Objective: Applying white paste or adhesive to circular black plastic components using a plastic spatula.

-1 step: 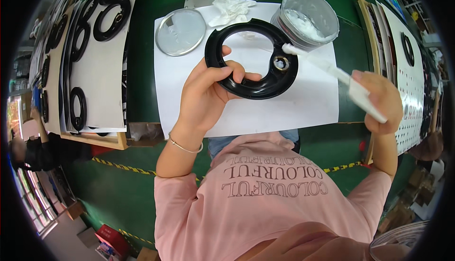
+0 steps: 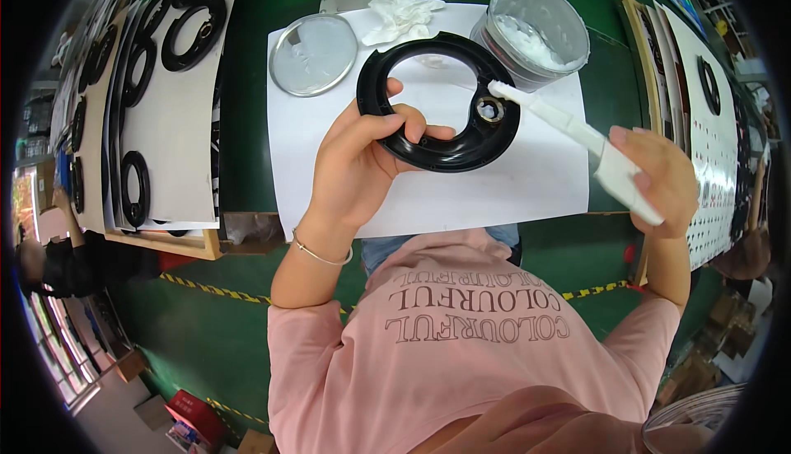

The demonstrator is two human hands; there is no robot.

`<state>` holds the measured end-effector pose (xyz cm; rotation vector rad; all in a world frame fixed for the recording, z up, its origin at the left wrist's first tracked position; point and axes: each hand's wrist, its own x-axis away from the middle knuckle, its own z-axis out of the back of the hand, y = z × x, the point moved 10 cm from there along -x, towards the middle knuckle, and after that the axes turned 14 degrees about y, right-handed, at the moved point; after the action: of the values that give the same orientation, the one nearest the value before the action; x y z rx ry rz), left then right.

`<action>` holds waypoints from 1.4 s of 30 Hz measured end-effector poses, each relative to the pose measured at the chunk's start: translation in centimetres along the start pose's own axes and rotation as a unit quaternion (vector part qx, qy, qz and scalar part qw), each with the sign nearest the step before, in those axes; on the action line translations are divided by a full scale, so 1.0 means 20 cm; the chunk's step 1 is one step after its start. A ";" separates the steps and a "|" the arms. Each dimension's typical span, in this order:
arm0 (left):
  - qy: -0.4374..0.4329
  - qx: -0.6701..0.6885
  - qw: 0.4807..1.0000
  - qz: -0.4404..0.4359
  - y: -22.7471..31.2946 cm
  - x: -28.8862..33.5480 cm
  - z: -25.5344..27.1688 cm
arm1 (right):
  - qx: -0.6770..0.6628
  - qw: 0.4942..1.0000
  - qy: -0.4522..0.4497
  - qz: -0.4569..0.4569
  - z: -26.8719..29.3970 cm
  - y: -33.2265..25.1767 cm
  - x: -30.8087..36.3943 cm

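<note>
My left hand (image 2: 362,153) grips a glossy black plastic ring (image 2: 441,157) by its left side, thumb and fingers wrapped through the opening. On the ring's right side is a small round metal-lined hole (image 2: 490,109) with white stuff inside. My right hand (image 2: 663,178) is closed round the wide handle of a slim white tool (image 2: 568,120). The tool's narrow tip lies at the ring's upper right, just above the small hole; bristles cannot be made out. Behind the ring stands a clear tub (image 2: 540,21) of white paste.
White paper (image 2: 395,207) covers the green table. A round clear lid (image 2: 313,54) and crumpled white tissue (image 2: 404,17) lie at the back. Racked boards with black rings (image 2: 195,34) flank me on the left, and another board (image 2: 713,149) stands right. Another person (image 2: 70,248) is at far left.
The white tool has turned slightly in my right hand, and its tip has shifted a little down and left on the ring. My left hand and the ring stay almost still.
</note>
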<state>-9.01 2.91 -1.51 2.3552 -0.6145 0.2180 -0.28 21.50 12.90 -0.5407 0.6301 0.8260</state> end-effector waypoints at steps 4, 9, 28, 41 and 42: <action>-0.011 0.038 0.999 0.030 -0.02 -0.01 -0.01 | 0.052 0.997 -0.037 0.043 -0.04 -0.09 -0.04; -0.013 0.038 0.999 0.029 -0.02 -0.01 -0.02 | 0.064 0.995 -0.032 0.071 -0.05 -0.13 -0.01; -0.015 -0.022 1.000 -0.015 0.00 0.00 -0.03 | 0.031 0.999 0.003 0.025 -0.02 -0.07 -0.03; -0.015 -0.060 0.997 -0.035 0.00 0.00 -0.04 | 0.079 0.986 0.126 -0.077 0.11 0.19 0.04; -0.011 -0.059 0.997 -0.042 0.01 0.00 -0.03 | 0.168 0.984 0.052 -0.035 0.06 0.20 0.03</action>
<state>-9.11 3.26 -0.98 2.2662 -0.5238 0.1162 -2.81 24.89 12.44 -0.2981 0.8236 0.6106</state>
